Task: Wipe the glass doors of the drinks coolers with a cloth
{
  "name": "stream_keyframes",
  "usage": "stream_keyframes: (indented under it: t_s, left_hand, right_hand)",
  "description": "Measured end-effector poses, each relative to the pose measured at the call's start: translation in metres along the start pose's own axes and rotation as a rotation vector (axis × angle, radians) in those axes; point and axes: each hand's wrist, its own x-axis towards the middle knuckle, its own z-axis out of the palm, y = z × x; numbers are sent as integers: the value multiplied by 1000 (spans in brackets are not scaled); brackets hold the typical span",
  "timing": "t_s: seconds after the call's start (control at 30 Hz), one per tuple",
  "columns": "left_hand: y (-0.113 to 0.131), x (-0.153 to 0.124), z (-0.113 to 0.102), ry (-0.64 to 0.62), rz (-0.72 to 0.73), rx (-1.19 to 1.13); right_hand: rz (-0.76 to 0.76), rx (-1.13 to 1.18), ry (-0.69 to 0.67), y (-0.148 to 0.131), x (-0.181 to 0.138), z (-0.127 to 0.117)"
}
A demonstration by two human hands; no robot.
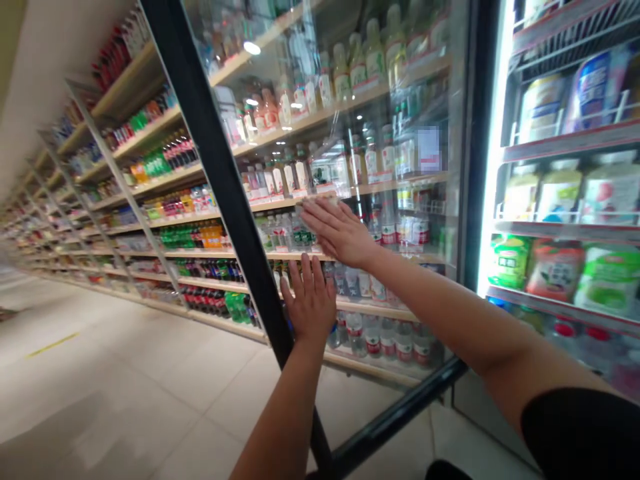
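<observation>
A glass door [350, 200] with a black frame stands swung open in front of me. My left hand [311, 303] lies on the door's inner edge, fingers spread and pointing up, beside the black frame bar [235, 220]. Higher up and to the right, my right hand [345, 230] rests flat against the glass, fingers stretched out together toward the left. A pale edge shows along its fingertips; whether that is a thin cloth or a reflection, I cannot tell. The palms of both hands are hidden.
To the right is a lit fridge [570, 233] with several shelves of bottles and pouches. Long store shelves [135, 190] of drinks run along the left, and more bottles show through the glass. Pale floor tiles [165, 400] lie below.
</observation>
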Motion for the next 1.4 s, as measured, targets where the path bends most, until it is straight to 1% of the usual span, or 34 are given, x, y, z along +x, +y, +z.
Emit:
stream_keyframes:
  t_s: [0.03, 0.13, 0.17, 0.2, 0.3, 0.33, 0.37, 0.47, 0.5, 0.53, 0.57, 0.67, 0.7, 0.73, 0.77, 0.87, 0.93, 0.97, 1.03, 1.1, 1.17, 1.2, 1.27, 1.33, 1.4]
  left_hand:
    - [0, 0, 0, 10, 4, 12]
    - [0, 2, 0, 51, 24, 33]
    - [0, 2, 0, 68, 32, 39]
    - [0, 3, 1, 87, 40, 46]
    - [-1, 3, 3, 120, 35, 65]
    - [-1, 3, 4, 123, 31, 62]
    - [-2, 3, 5, 122, 26, 55]
    - [-3, 3, 6, 105, 23, 11]
    - [-4, 3, 7, 98, 20, -4]
    - [-4, 3, 7, 91, 15, -17]
    - [-4, 3, 7, 85, 10, -28]
    - [-5, 3, 8, 66, 1, -46]
    - [-6, 3, 8, 64, 1, -45]
    - [-6, 3, 9, 64, 0, -41]
    - [-6, 4, 9, 69, 2, -35]
    - [-8, 5, 13, 101, 15, -21]
    - [-10, 4, 15, 130, 27, -16]
    - [-11, 3, 16, 149, 35, -14]
    - [-13, 1, 16, 213, 46, -26]
    - [-15, 3, 14, 310, 44, -69]
    - [-14, 11, 9, 386, 53, -137]
    - [-13, 18, 7, 390, 73, -172]
    - [-10, 36, 3, 334, 128, -208]
    - [-6, 54, 2, 251, 150, -180]
    - [-3, 64, 2, 212, 144, -122]
  right_hand:
    - [60, -7, 33, 4, -2, 0]
    - [332, -28, 181, 20, -14, 1]
    - [368, -34, 200, 23, -21, 1]
    - [360, -40, 194, 24, -28, 2]
    - [201, -44, 90, 25, -52, 4]
    - [181, -43, 75, 25, -58, 5]
    - [203, -41, 88, 26, -62, 6]
    - [399, -42, 216, 24, -62, 10]
    - [433, -47, 238, 20, -58, 11]
    - [422, -53, 227, 15, -55, 11]
    - [367, -57, 185, 8, -51, 12]
    - [91, -57, 6, -9, -39, 11]
    - [43, -59, -23, -11, -36, 10]
    - [49, -65, -17, -10, -33, 10]
    - [103, -73, 23, -8, -30, 11]
    - [341, -80, 194, 1, -24, 19]
    - [404, -45, 241, -1, -22, 27]
    - [407, -13, 231, -6, -22, 30]
    - [395, 69, 163, -21, -23, 34]
    - [363, 168, 54, -37, -24, 33]
    - [307, 274, -49, -46, -24, 27]
    - [273, 324, -86, -47, -23, 23]
    - [229, 399, -108, -40, -25, 14]
    - [262, 388, -51, -23, -33, 6]
    - [343, 260, 17, 0, -50, 3]
